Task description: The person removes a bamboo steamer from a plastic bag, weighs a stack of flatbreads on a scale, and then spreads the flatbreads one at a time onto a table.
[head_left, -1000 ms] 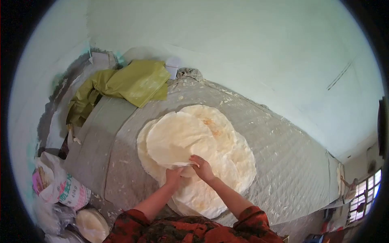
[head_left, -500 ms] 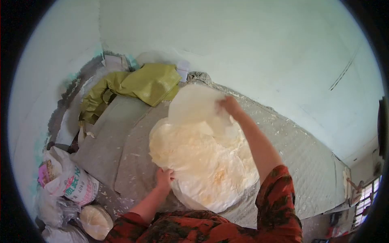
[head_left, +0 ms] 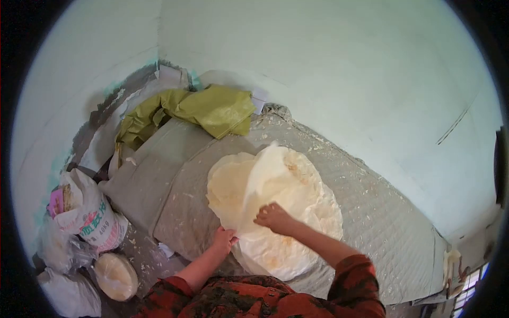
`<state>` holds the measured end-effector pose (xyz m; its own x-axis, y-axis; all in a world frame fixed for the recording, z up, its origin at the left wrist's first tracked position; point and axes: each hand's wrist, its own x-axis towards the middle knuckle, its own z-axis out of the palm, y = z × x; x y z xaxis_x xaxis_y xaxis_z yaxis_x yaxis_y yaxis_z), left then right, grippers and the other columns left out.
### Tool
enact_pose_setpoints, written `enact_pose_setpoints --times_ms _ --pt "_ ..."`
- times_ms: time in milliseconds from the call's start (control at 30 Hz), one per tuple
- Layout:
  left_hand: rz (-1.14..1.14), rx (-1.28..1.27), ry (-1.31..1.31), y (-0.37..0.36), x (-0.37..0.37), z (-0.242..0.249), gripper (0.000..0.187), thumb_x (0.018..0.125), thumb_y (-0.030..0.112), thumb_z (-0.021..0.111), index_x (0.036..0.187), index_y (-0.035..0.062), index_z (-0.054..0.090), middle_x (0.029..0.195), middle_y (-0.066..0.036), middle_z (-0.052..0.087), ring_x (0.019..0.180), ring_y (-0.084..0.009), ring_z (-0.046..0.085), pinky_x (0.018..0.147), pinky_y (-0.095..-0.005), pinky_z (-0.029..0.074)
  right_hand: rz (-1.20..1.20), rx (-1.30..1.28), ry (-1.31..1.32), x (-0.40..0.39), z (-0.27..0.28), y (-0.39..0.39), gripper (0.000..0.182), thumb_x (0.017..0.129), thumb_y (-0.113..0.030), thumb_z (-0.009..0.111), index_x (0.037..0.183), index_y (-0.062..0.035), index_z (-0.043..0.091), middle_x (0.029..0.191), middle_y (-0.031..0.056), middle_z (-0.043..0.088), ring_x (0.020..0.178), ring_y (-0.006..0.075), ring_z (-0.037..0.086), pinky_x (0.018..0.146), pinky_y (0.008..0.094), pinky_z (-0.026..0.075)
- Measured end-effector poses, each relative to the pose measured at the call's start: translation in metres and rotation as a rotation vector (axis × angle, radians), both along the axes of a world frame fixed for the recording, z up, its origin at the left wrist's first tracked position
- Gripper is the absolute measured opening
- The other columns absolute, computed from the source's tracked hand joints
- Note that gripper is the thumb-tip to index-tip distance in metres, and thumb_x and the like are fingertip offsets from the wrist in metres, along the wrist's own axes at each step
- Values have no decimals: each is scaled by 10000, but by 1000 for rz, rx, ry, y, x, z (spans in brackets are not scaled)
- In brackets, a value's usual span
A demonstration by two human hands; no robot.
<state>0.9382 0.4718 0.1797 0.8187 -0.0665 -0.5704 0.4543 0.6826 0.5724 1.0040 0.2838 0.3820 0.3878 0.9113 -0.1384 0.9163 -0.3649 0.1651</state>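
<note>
A pile of thin, round, cream-coloured sheets lies on a grey quilted cover. At the pile's left edge my left hand is closed, pinching the rim of a sheet. My right hand is over the middle of the pile, its fingers bent together around the edge of a thin pale sheet that is partly raised and folded. Brownish spots mark some of the sheets.
Behind the pile, an olive-green sack lies by the wall. To the left stand a printed white sack, plastic bags and a bagged round stack. Pale crumbs dot the grey quilted cover.
My right hand has come from the far side of the pile toward me, and the raised sheet has folded over. My left hand stays at the left edge. The view has shifted slightly.
</note>
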Motion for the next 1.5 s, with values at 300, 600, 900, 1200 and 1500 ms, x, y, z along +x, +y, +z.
enact_pose_setpoints --times_ms 300,600,900,1200,1500 --pt "33 41 68 -3 -2 31 177 809 47 528 983 69 505 874 -71 604 751 -197 604 583 -342 515 -652 347 373 21 -83 -43 358 746 13 438 980 -135 664 1014 123 630 959 280 578 831 372 448" --pt "-41 -14 45 0 -2 34 279 807 115 576 1061 88 464 980 -83 585 860 -232 601 718 -426 507 -526 916 131 68 118 9 294 687 83 478 885 -53 647 901 151 636 848 329 603 771 382 480" --pt "-44 -239 -4 1 -2 51 271 829 59 460 1099 42 478 1040 -128 581 902 -300 607 736 -475 533 -425 523 107 -18 -90 -34 288 673 17 509 931 -50 618 1012 70 608 1020 251 539 845 372 435" --pt "-100 -204 -16 3 2 59 292 867 97 402 1141 20 465 1099 -159 560 954 -342 582 806 -514 499 -540 376 136 -54 -99 -28 532 697 -164 578 1202 -46 461 1303 137 403 1240 303 341 995 495 290" --pt "-142 -25 -254 1 30 133 260 875 161 475 1088 12 484 1067 -129 571 927 -258 585 768 -392 503 -720 798 36 64 -73 -35 215 826 -189 461 932 -101 625 794 175 617 736 340 588 628 458 444"
